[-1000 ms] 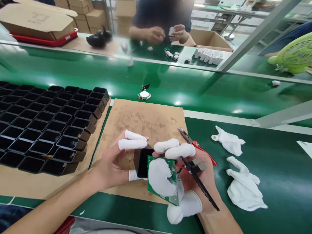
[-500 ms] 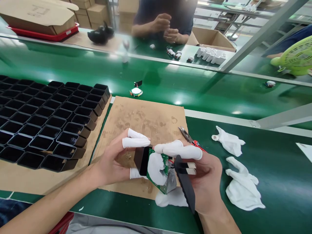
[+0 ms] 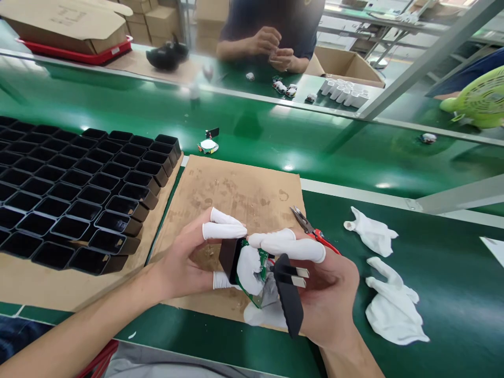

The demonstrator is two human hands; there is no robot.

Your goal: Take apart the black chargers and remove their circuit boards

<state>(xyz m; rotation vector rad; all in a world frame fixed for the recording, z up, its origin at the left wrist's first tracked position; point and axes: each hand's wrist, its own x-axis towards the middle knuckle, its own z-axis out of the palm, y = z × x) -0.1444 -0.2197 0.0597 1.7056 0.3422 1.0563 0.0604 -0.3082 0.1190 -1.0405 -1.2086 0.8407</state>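
No text is legible, carton markings (image 3: 67, 17) included.

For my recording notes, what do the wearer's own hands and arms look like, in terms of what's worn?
The left hand wears smooth, white, tube-shaped finger cots on the thumb and two fingers. The right hand has similar white covers on two fingers and the thumb. Both forearms are bare where visible; no sleeve, watch or bracelet shows.
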